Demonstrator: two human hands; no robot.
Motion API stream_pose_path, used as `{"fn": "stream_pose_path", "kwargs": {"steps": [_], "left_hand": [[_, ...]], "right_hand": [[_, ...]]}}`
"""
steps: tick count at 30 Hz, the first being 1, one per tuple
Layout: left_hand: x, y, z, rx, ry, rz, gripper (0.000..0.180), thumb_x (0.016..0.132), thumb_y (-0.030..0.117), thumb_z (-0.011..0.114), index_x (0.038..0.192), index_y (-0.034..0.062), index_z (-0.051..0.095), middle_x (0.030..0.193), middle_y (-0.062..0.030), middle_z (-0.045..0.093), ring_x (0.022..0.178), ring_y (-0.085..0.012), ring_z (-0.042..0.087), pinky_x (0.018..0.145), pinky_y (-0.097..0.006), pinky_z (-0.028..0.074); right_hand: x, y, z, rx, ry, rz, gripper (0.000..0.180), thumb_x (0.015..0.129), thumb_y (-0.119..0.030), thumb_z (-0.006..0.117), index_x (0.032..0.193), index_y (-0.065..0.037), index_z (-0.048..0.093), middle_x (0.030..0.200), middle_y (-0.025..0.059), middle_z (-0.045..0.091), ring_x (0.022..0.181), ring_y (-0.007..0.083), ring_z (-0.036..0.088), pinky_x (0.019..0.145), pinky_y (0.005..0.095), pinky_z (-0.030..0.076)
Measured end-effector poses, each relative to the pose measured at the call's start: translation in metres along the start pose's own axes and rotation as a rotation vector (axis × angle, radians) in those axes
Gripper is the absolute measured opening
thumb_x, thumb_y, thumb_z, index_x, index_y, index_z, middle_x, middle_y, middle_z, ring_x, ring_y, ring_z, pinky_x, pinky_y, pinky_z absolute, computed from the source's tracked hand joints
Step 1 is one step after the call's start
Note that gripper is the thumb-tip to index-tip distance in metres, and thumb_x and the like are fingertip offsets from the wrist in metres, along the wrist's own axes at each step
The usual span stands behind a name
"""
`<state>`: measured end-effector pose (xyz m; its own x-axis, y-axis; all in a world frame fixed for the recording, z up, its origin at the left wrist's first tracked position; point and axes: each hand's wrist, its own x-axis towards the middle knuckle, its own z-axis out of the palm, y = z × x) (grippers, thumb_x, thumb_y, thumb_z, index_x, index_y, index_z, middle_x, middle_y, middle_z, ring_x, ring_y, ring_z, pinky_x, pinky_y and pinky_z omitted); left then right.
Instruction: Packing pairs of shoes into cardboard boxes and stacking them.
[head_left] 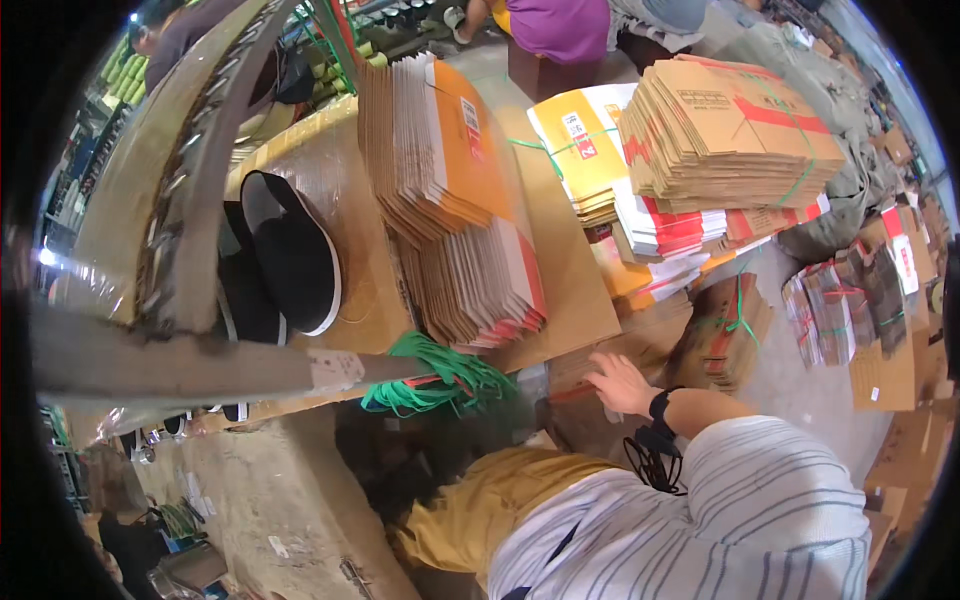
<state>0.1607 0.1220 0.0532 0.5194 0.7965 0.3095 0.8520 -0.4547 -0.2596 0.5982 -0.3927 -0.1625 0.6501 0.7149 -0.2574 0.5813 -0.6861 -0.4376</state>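
Note:
My right hand (620, 384) reaches in from the right with its fingers apart and nothing in them. A black band (660, 410) circles its wrist. Below the fingers are brown cardboard pieces (575, 372); I cannot tell whether the hand touches them. Close by on the right stands a bundle of folded cartons (728, 330) tied with green string. Left of the hand, a coil of green twine (440, 378) hangs at the table's edge. Flattened cartons, brown, white and orange, form a stack (470, 280) above it. My left hand is out of view.
A metal bar (200, 372) crosses the left side. Behind it lie black slip-on shoes (292, 255) on a cardboard-covered table (370, 280). Tied carton stacks (730, 140) stand at the back right, and more bundles (845, 300) lie on the floor. Other people (560, 30) sit at the far side.

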Motion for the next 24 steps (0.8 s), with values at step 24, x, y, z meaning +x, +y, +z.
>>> {"fn": "stream_pose_path", "kwargs": {"steps": [24], "left_hand": [[0.039,0.014,-0.174,0.540,-0.001,0.253,0.034,0.086,0.025,0.059,0.110,0.0020,0.062,0.116,-0.0182,0.058,0.110,-0.0337,0.053,0.091,-0.040,0.045]], "right_hand": [[0.050,0.106,0.070,-0.210,-0.431,0.469,0.052,0.066,-0.017,0.064,0.117,-0.007,0.058,0.130,0.0128,0.045,0.124,0.0301,0.038,0.105,0.0419,0.026]]}}
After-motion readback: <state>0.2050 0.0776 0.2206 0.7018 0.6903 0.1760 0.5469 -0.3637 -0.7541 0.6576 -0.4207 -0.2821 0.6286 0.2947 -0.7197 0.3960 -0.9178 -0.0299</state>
